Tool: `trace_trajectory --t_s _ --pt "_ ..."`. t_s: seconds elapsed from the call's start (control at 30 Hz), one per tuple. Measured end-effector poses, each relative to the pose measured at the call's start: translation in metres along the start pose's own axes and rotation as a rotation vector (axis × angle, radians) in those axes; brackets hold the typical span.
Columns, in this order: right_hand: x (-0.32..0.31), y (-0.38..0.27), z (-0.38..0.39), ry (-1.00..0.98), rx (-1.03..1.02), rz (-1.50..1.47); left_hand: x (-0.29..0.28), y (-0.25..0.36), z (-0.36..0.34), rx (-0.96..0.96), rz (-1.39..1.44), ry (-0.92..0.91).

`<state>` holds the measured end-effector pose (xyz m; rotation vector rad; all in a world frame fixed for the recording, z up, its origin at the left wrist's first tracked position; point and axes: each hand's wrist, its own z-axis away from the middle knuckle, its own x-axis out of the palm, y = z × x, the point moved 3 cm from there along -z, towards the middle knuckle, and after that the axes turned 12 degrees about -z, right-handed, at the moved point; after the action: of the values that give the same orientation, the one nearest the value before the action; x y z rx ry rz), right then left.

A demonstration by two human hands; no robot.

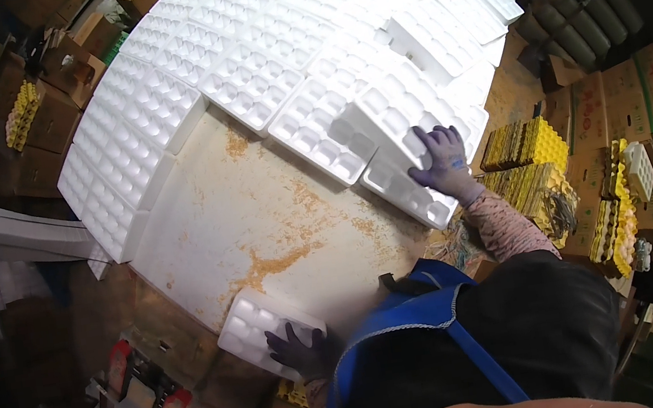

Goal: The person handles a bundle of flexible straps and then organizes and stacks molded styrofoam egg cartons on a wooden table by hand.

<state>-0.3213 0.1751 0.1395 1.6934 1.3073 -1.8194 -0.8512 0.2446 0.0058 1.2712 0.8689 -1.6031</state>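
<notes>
My right hand [445,159], in a purple-grey glove, grips the near end of a white foam tray [392,116] with rounded cups. That tray lies slanted over other trays at the right of the table and casts a shadow on its neighbour. Just below the hand, another foam tray [397,192] lies along the table's near right edge. My left hand [296,352], in a dark glove, rests with fingers spread over the right part of a separate foam tray [253,323]. This one sits at the near left table edge, partly past it.
Rows of white foam trays [254,84] cover the far and left parts of the worn table [201,214]. Yellow egg trays [534,152] and cardboard boxes [623,100] are stacked at the right. Dark cylinders [581,14] stand behind. Tools fill a rack [145,400] at the lower left.
</notes>
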Motion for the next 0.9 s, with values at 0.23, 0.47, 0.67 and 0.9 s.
trace_trajectory --t_s 0.23,0.47,0.67,0.9 --pt "0.03 -0.007 -0.068 0.041 -0.014 -0.129 -0.005 0.024 -0.043 0.015 -0.091 0.051" --pt "-0.014 0.17 -0.121 0.132 0.289 -0.201 -0.017 0.072 -0.017 -0.045 -0.047 0.008" --pt "-0.025 0.18 -0.129 -0.249 0.193 -0.207 -0.017 0.081 0.005 -0.051 -0.092 0.086" --pt "0.006 0.158 -0.101 -0.347 -0.117 -0.121 -0.024 0.068 0.007 0.032 -0.007 0.139"
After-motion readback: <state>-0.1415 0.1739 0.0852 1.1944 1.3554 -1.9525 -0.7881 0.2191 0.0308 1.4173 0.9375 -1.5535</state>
